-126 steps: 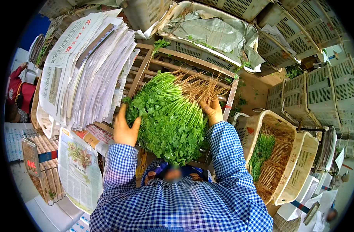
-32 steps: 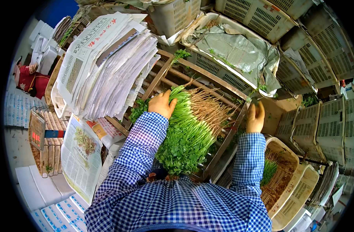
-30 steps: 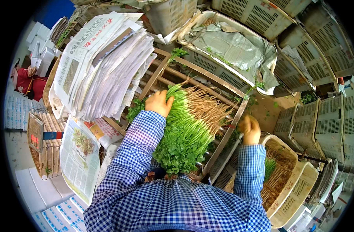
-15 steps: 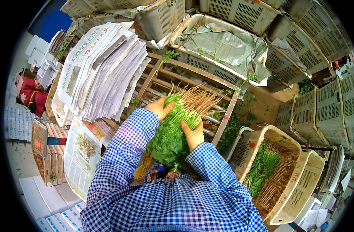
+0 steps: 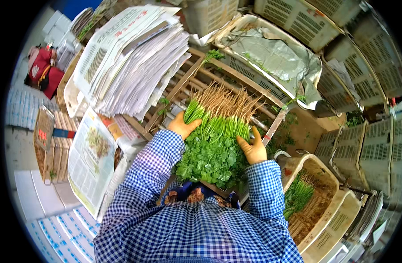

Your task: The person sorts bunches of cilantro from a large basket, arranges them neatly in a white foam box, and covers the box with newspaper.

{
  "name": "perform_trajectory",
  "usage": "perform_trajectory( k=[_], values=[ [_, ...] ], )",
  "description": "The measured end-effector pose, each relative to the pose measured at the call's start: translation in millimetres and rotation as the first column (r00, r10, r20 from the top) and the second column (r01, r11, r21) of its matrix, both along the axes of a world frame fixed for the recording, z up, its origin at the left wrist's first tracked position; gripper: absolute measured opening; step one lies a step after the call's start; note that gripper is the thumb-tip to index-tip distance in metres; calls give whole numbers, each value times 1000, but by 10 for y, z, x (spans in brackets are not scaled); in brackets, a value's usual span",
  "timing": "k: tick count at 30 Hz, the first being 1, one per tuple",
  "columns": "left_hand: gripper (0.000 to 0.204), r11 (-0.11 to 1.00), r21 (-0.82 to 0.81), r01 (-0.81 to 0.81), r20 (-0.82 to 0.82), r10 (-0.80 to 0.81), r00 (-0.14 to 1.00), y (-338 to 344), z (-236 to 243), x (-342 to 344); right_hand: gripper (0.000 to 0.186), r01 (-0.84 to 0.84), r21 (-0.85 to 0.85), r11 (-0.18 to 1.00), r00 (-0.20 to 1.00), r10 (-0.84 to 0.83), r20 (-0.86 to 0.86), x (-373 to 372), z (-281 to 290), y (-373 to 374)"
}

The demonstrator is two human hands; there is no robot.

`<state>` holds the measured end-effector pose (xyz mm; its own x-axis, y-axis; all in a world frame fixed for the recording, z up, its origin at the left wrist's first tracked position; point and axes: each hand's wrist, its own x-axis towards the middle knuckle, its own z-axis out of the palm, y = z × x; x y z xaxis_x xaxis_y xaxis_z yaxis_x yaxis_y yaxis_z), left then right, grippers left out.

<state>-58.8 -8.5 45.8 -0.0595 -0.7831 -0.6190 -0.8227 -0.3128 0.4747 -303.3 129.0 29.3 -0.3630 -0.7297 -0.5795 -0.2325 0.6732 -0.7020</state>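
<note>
A wide bunch of coriander [image 5: 216, 153], with green leaves, pale stems and long brown roots, is spread over the wooden rack in front of me. Its roots point away and its leaves lie toward my body. At its left side my left hand [image 5: 183, 127] is closed around the stems, the thumb on top. On the right edge my right hand [image 5: 253, 148] grips the bunch with its thumb over the stems and one finger standing apart. The undersides of both hands are hidden.
The wooden rack [image 5: 277, 125] has metal rollers. A tall newspaper stack [image 5: 139, 65] stands at the left, with a folded newspaper [image 5: 91, 160] nearer me. At right, a dirty plastic crate [image 5: 317, 204] holds more coriander [image 5: 299, 195]. A cloth-covered crate [image 5: 275, 50] and stacked crates [image 5: 367, 83] stand beyond.
The coriander has gone from a gathered, tilted bundle to a wide, flatter spread with its roots pointing away. My right hand has moved outward to the right; the head view has shifted.
</note>
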Motion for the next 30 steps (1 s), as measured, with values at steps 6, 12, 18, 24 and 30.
perform_trajectory(
  k=[6, 12, 18, 24, 30],
  values=[
    [120, 970, -161, 181, -239, -216, 947, -82, -391, 248, 114, -83, -240, 967, 996, 77, -35, 9, -335, 19],
    [104, 983, -175, 54, -263, -99, 960, 54, -569, 228, 107, -237, -56, 970, 970, 232, -75, 598, -38, -350],
    [107, 991, -54, 126, -183, -134, 974, 28, -300, 180, 95, -112, -230, 967, 993, 114, -5, 548, -474, -275],
    [111, 983, 8, 183, -299, -173, 938, -60, -395, 253, 98, -23, -371, 928, 977, 99, 188, 434, -822, -398],
    [95, 996, -73, 59, -656, -92, 749, 337, 277, 776, 98, 100, -455, 885, 990, -43, 133, 395, -705, -138]
  ],
)
